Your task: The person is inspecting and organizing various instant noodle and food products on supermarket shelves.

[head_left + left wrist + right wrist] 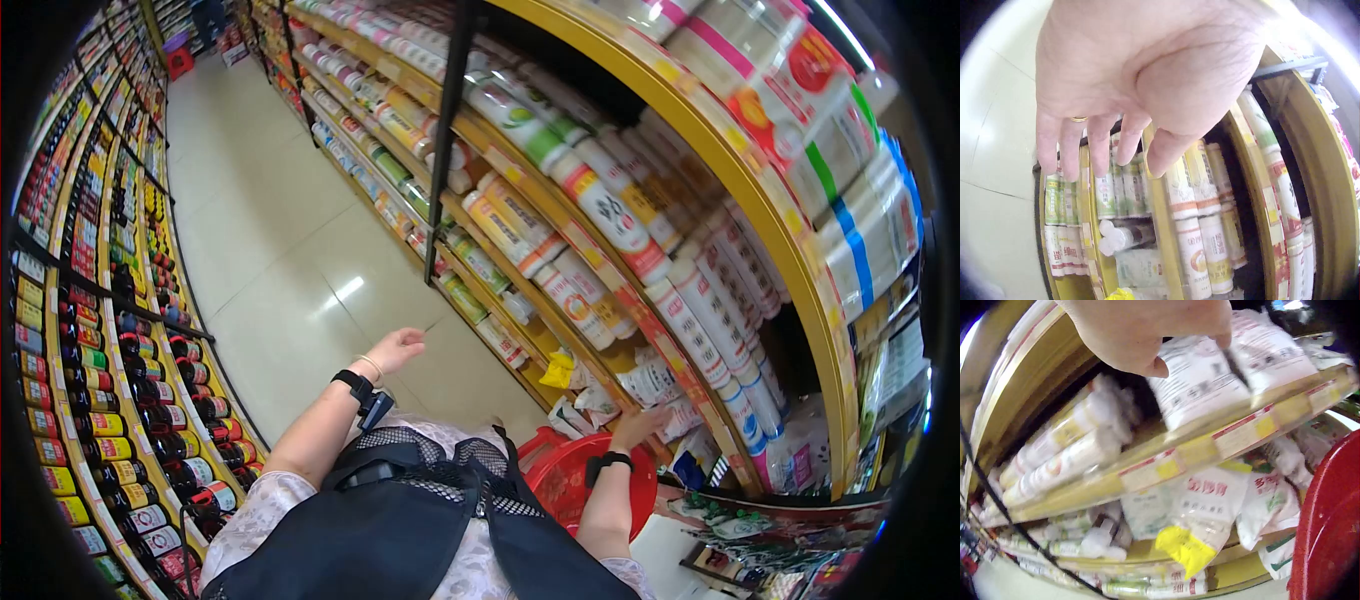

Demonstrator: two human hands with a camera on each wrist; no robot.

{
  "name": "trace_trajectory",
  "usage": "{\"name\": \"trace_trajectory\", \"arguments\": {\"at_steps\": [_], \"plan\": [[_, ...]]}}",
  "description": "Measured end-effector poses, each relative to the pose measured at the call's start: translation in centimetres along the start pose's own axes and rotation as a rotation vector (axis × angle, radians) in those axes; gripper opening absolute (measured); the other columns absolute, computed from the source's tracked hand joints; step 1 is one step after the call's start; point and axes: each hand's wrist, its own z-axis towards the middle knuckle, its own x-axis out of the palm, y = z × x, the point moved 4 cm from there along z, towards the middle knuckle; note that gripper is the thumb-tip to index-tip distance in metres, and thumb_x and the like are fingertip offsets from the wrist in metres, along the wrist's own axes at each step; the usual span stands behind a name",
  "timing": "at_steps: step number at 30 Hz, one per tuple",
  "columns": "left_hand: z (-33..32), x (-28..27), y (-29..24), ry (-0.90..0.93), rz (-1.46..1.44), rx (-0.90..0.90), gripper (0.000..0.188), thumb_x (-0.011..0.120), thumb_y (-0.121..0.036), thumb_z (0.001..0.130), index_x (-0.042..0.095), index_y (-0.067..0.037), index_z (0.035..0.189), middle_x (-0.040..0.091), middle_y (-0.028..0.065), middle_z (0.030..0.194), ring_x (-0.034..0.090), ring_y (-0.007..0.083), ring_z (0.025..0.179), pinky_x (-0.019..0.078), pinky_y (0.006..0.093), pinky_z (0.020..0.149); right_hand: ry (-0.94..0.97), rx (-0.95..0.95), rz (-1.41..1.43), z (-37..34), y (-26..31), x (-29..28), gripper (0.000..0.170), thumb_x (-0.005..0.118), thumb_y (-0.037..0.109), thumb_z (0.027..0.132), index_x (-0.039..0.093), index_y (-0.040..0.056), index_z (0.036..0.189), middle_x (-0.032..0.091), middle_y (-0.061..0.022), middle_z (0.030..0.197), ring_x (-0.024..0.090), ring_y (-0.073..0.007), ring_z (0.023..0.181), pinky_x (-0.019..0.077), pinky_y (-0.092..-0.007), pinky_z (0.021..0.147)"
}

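My left hand point(397, 350) is held out over the aisle floor with nothing in it; in the left wrist view its fingers point(1102, 147) hang loosely apart. At the shelf, my right hand point(640, 428) reaches past a red basket point(570, 480). The right wrist view shows this hand point(1147, 328) over two white printed bags point(1200, 381), its fingertips at their top; whether it grips one cannot be told. Below that shelf lie a white bag with a yellow end point(1188, 550) and another white bag point(1266, 509). The red basket's side point(1329, 525) stands at the right.
Shelves of cylindrical packs point(610, 210) run along the right of the aisle, with large wrapped packs point(790, 90) on top. Rows of dark bottles point(150, 430) line the left shelves. Tiled floor point(260, 200) lies between; a person point(208, 18) stands far off.
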Motion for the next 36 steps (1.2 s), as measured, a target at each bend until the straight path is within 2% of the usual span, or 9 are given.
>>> {"name": "trace_trajectory", "arguments": {"at_steps": [2,3,5,9,14,17,23,27,36], "plan": [[0.4,1.4,1.5,-0.044,-0.031,-0.055,0.048,0.059,-0.031,0.089,0.047,-0.010,0.130,0.057,0.0088,0.119,0.055,0.0172,0.104,0.0480,0.0329,0.081,-0.010,-0.206,0.007,1.6,-0.5,0.6,0.063,0.057,0.012,0.082,0.030,-0.0037,0.136,0.021,-0.0251,0.147,0.021,-0.0413,0.136,0.0187,-0.0490,0.111],[-2.7,-9.8,3.6,-0.088,0.016,-0.086,0.048,0.059,-0.031,0.089,0.047,-0.010,0.130,0.057,0.0088,0.119,0.055,0.0172,0.104,0.0480,0.0329,0.081,0.029,-0.195,0.066,-4.5,10.3,3.4,0.063,0.057,0.012,0.082,0.030,-0.0037,0.136,0.021,-0.0251,0.147,0.021,-0.0413,0.136,0.0187,-0.0490,0.111],[-3.0,-10.9,3.1,-0.187,-0.040,-0.060,0.045,0.059,-0.025,0.088,0.051,-0.001,0.125,0.058,0.0138,0.120,0.055,0.0234,0.110,0.0464,0.0339,0.090,0.269,-0.481,0.058,-2.4,17.3,2.2,0.064,0.056,0.008,0.080,0.031,0.0002,0.138,0.017,-0.0200,0.150,0.016,-0.0400,0.137,0.0188,-0.0470,0.112],[-4.4,-15.6,4.7,-0.246,-0.180,-0.072,0.044,0.059,-0.026,0.088,0.051,-0.003,0.125,0.058,0.0118,0.119,0.056,0.0213,0.108,0.0484,0.0340,0.085,0.303,-0.695,-0.068,-0.6,25.5,4.0,0.067,0.057,0.004,0.078,0.033,0.0067,0.140,0.014,-0.0148,0.152,0.012,-0.0399,0.139,0.0216,-0.0491,0.111],[-7.2,-20.5,8.5,-0.335,-0.301,-0.139,0.045,0.057,-0.029,0.089,0.048,-0.012,0.129,0.053,0.0053,0.126,0.052,0.0190,0.111,0.0444,0.0399,0.090,0.581,-0.444,-0.335,0.7,28.8,5.4,0.072,0.057,0.003,0.079,0.029,0.0196,0.143,0.011,-0.0192,0.151,0.012,-0.0491,0.136,0.0294,-0.0587,0.104],[-8.6,-22.2,11.9,-0.388,-0.380,-0.192,0.047,0.058,-0.030,0.088,0.047,-0.011,0.129,0.054,0.0068,0.125,0.053,0.0206,0.110,0.0460,0.0412,0.087,0.571,-0.419,-0.417,1.0,30.3,5.4,0.075,0.054,0.000,0.080,0.026,0.0270,0.144,0.017,-0.0202,0.149,0.020,-0.0457,0.134,0.0354,-0.0594,0.098],[-9.2,-23.3,13.8,-0.399,-0.440,-0.282,0.048,0.058,-0.030,0.089,0.046,-0.008,0.129,0.055,0.0076,0.123,0.054,0.0218,0.109,0.0465,0.0428,0.087,0.599,-0.276,-0.396,2.2,33.0,6.3,0.086,0.057,-0.002,0.077,0.016,0.0286,0.147,0.021,-0.0371,0.138,0.027,-0.0498,0.129,0.0353,-0.0516,0.101],[-6.8,-24.4,12.6,-0.370,-0.400,-0.262,0.048,0.056,-0.033,0.090,0.045,-0.010,0.131,0.052,0.0075,0.129,0.052,0.0219,0.113,0.0434,0.0428,0.092,0.510,-0.390,-0.499,2.9,30.9,9.0,0.089,0.055,-0.002,0.080,0.008,0.0311,0.148,0.018,-0.0359,0.140,0.029,-0.0470,0.130,0.0427,-0.0494,0.094],[-2.3,-24.9,8.7,-0.320,-0.373,-0.156,0.047,0.058,-0.030,0.088,0.047,-0.007,0.128,0.056,0.0086,0.123,0.053,0.0204,0.110,0.0475,0.0381,0.086,0.598,-0.395,-0.425,2.3,31.7,8.0,0.093,0.061,0.003,0.075,0.009,0.0257,0.149,0.018,-0.0427,0.136,0.024,-0.0535,0.129,0.0249,-0.0488,0.108]]}}
